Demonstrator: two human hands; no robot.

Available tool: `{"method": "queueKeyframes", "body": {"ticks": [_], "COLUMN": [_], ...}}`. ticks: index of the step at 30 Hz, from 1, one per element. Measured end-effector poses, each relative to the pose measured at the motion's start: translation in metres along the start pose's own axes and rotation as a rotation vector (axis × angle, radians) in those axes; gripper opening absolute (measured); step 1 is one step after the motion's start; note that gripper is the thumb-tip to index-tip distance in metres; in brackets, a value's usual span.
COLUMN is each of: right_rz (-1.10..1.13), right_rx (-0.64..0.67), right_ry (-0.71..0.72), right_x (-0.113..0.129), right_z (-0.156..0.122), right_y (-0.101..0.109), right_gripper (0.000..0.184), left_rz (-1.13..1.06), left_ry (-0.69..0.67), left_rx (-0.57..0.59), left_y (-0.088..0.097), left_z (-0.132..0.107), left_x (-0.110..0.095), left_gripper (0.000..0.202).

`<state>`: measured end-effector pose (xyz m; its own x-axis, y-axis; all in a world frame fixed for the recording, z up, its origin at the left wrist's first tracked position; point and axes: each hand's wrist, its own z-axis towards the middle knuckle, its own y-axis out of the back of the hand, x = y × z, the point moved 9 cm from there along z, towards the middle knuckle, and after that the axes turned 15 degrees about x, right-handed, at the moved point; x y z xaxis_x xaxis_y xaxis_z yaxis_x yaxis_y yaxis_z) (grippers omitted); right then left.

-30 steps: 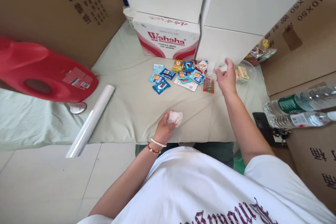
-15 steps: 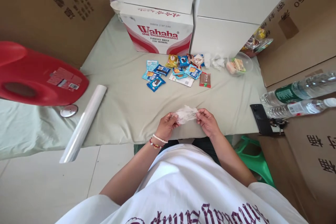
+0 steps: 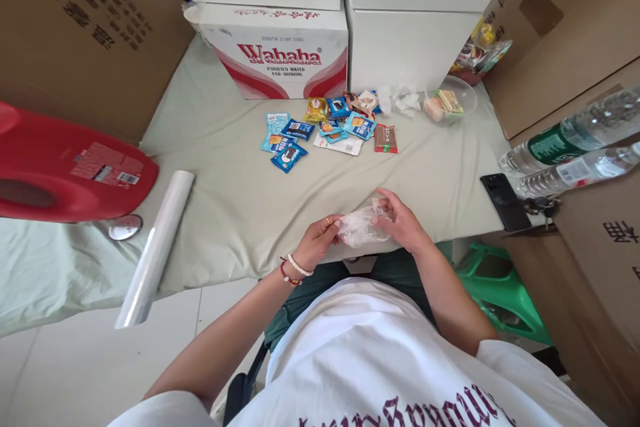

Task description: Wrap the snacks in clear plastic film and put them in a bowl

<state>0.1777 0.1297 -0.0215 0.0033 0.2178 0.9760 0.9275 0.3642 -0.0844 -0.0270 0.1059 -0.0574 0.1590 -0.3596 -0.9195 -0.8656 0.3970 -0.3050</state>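
A crumpled piece of clear, thin plastic (image 3: 359,227) is held over the front edge of the cloth-covered table; whether it is a bag or a loose sheet I cannot tell. My left hand (image 3: 320,240) pinches its left end between thumb and fingers. At the other end is my right hand (image 3: 403,223), its thumb on the near side of the plastic and the index finger raised along the far side. Beyond the hands lies a loose group of small snack packets, among them a blue packet (image 3: 289,156), a yellow packet (image 3: 317,109) and a brown-red packet (image 3: 386,139).
At the back stand a Wahaha carton (image 3: 273,57) and white boxes (image 3: 400,47). A clear bowl (image 3: 467,103) holds snacks. Left are a red jug (image 3: 115,170) and a plastic roll (image 3: 155,247). Right are a bottle (image 3: 555,140), a phone (image 3: 505,200) and a green stool (image 3: 510,293).
The plastic is spread wider and hangs lower. My right hand has shifted from pinching its right edge to a looser hold with the index finger raised. The view has tilted slightly.
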Motion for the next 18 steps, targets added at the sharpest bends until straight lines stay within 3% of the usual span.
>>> {"method": "queueKeyframes", "body": {"ticks": [3,6,8,10,13,15,18], "right_rz": [-0.029,-0.006,-0.060,-0.072,0.098,0.202,0.234], "right_rx": [0.053,-0.112,-0.190,-0.166,-0.017,0.031,-0.047], "right_ry": [-0.077,-0.074,-0.041,0.000,0.009,-0.005,-0.017], "right_x": [-0.010,-0.015,-0.010,-0.003,-0.001,-0.003,-0.005], "right_z": [0.001,-0.006,-0.011,-0.013,-0.008,-0.006,-0.005], "right_y": [-0.008,0.000,0.001,-0.010,-0.036,-0.046,-0.033], "right_gripper": [0.041,0.044,0.041,0.039,0.042,0.045,0.047], "left_rz": [0.066,0.143,0.193,0.148,-0.069,-0.192,-0.274], "left_ry": [0.012,-0.073,-0.116,-0.084,-0.030,-0.055,-0.106], "left_rx": [0.016,-0.154,-0.198,-0.089,0.072,0.063,-0.041], "left_y": [-0.002,0.010,0.007,-0.013,-0.045,-0.051,-0.037], "left_z": [0.002,-0.002,-0.004,0.001,0.011,0.017,0.018], "left_x": [0.001,-0.011,-0.019,-0.015,-0.002,0.002,0.005], "left_gripper": [0.041,0.041,0.037,0.040,0.049,0.050,0.050]}}
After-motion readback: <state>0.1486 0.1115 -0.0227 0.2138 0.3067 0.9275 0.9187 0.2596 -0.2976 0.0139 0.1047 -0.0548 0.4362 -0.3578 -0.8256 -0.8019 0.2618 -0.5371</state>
